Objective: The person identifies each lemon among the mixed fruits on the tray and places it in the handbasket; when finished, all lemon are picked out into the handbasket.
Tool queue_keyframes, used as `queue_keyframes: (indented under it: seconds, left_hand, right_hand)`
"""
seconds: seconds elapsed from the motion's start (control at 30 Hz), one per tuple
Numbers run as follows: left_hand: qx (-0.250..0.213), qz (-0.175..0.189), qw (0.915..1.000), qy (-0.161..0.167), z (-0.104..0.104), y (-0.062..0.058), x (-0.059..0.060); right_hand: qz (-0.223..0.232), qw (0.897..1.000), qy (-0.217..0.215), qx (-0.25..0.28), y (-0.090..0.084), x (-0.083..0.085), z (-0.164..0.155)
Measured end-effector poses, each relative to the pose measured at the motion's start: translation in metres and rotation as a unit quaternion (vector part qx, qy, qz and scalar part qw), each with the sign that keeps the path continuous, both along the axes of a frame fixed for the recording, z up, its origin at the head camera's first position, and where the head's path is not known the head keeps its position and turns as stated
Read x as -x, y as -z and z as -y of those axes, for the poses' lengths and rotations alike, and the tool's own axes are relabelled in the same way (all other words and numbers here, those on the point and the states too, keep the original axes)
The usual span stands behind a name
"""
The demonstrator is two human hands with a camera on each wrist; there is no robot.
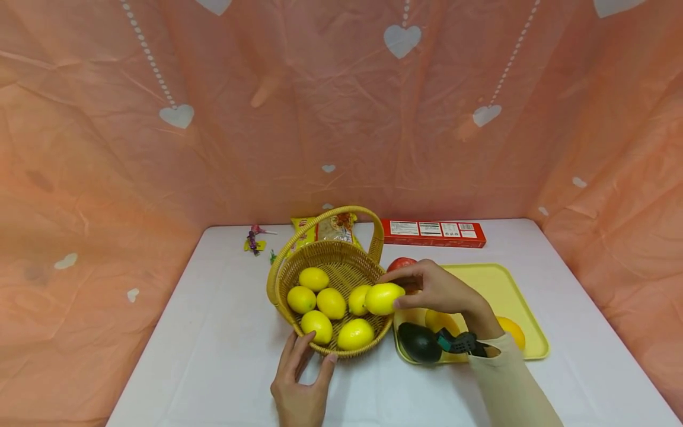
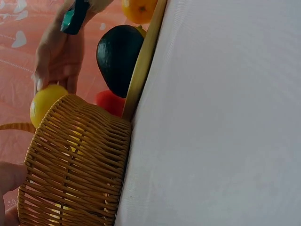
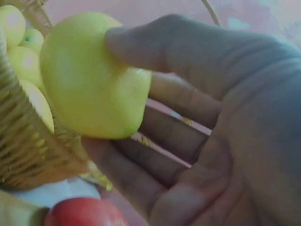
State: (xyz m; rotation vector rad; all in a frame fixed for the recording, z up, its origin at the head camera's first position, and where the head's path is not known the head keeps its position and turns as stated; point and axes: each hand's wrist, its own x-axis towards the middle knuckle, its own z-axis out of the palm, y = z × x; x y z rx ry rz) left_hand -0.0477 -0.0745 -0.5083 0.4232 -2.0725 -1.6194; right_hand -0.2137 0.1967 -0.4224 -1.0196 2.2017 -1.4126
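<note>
Wicker basket (image 1: 341, 270) stands near the table's middle with six lemons inside; behind it lie a snack packet (image 1: 326, 228) and a red box (image 1: 433, 232), and just to its right a yellow tray (image 1: 507, 290) carries an avocado (image 1: 419, 341), oranges and a tomato (image 1: 400, 263). The right hand (image 1: 443, 290) pinches a smooth, bright yellow lemon (image 1: 383, 298) between thumb and fingers over the basket's right rim. The left hand (image 1: 300, 379) rests with straight fingers against the basket's near wall. The right hand and sleeve partly hide the tray's fruit.
</note>
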Motion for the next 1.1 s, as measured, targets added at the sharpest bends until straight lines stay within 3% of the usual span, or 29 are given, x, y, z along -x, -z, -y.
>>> queue_keyframes:
  seconds: [0.13, 0.23, 0.37, 0.5, 0.93, 1.1]
  left_hand:
    - [0.002, -0.003, 1.0, -0.003, 0.0, 0.001, 0.0]
    - [0.001, -0.003, 1.0, -0.003, 0.0, 0.001, -0.001]
    - [0.002, 0.0, 1.0, 0.0, -0.001, 0.0, -0.001]
    - [0.002, 0.002, 1.0, 0.001, -0.001, 0.001, -0.001]
    - [0.001, 0.014, 0.9999, 0.002, 0.001, -0.001, 0.001]
    - [-0.002, 0.015, 0.9999, 0.003, 0.001, -0.001, 0.001]
  right_hand:
    - [-0.06, 0.995, 0.0, -0.079, -0.01, 0.001, 0.017]
    - [-0.11, 0.983, -0.004, -0.148, -0.014, 0.001, 0.029]
    - [-0.126, 0.973, -0.007, -0.196, -0.015, -0.004, 0.043]
    - [-0.11, 0.975, 0.0, -0.193, -0.014, -0.009, 0.048]
    - [-0.128, 0.975, 0.024, -0.182, 0.0, -0.011, 0.055]
    - [-0.097, 0.984, 0.052, -0.138, -0.002, -0.011, 0.05]
